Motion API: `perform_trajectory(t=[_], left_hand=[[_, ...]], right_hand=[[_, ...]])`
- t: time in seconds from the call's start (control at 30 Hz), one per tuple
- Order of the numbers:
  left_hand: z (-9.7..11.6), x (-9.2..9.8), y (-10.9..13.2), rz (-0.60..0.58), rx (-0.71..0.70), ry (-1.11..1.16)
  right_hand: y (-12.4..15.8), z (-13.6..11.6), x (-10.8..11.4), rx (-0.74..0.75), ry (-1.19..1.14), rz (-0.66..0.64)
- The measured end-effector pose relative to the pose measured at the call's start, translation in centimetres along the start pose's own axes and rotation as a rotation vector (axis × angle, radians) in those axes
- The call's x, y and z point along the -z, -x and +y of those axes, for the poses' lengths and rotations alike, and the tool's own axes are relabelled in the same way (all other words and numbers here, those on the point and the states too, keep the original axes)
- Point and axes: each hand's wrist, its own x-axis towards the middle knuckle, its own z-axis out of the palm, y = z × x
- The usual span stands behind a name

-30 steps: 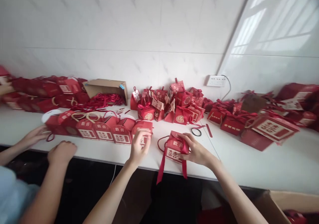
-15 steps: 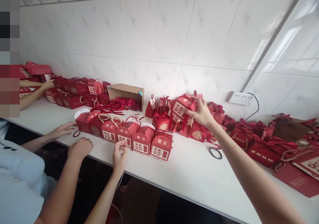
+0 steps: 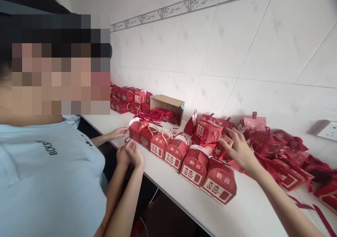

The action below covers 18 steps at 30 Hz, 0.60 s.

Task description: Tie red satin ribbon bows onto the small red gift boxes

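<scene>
My right hand (image 3: 238, 150) is open with fingers spread, hovering over a pile of small red ribbon-tied boxes (image 3: 210, 131) by the wall and holding nothing. My left hand (image 3: 137, 153) sits at the front edge of the white table (image 3: 244, 212), back towards me and fingers curled; what is in them is hidden. A row of red house-shaped gift boxes (image 3: 195, 165) with rope handles runs along the table between my hands. A co-worker's hand (image 3: 121, 155) lies right beside my left hand, and the co-worker's other hand (image 3: 119, 132) touches the row's far end.
A co-worker in a pale blue shirt (image 3: 50, 173) fills the left side, very close. An open cardboard box (image 3: 168, 104) with loose red ribbons (image 3: 156, 114) lies by the wall. More red boxes are stacked far back (image 3: 129, 97) and at right (image 3: 286, 159). A wall socket (image 3: 328, 130) is at right.
The view swung left. My right hand let go of the red box it had carried to the pile and now hovers open. My left hand stays at the table edge.
</scene>
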Motion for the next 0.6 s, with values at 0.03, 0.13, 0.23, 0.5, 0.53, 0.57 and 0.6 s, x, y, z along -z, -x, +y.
perform_trajectory(t=[0.03,0.13,0.23,0.5,0.53,0.57,0.6], left_hand=[[0.3,-0.8,-0.7,0.099,-0.021,-0.038],[1.9,-4.4,-3.6,0.359,-0.083,-0.131],[4.6,-6.8,-7.2,0.451,-0.100,-0.224],[6.8,-5.4,-10.8,0.044,0.182,-0.472],[6.5,-5.3,-10.6,-0.002,0.202,-0.482],[6.2,-5.2,-10.2,-0.039,0.208,-0.482],[6.0,-5.2,-9.9,-0.073,0.199,-0.471]], right_hand=[[2.0,0.5,1.0,-0.049,0.045,0.008],[8.3,2.1,2.5,-0.306,0.071,0.021],[13.0,2.9,1.8,-0.446,-0.072,-0.005],[15.6,2.8,-0.7,-0.482,-0.238,-0.030],[15.6,2.9,-0.6,-0.485,-0.231,-0.027],[15.7,3.0,-0.5,-0.484,-0.225,-0.020],[15.8,3.1,-0.3,-0.482,-0.220,-0.010]])
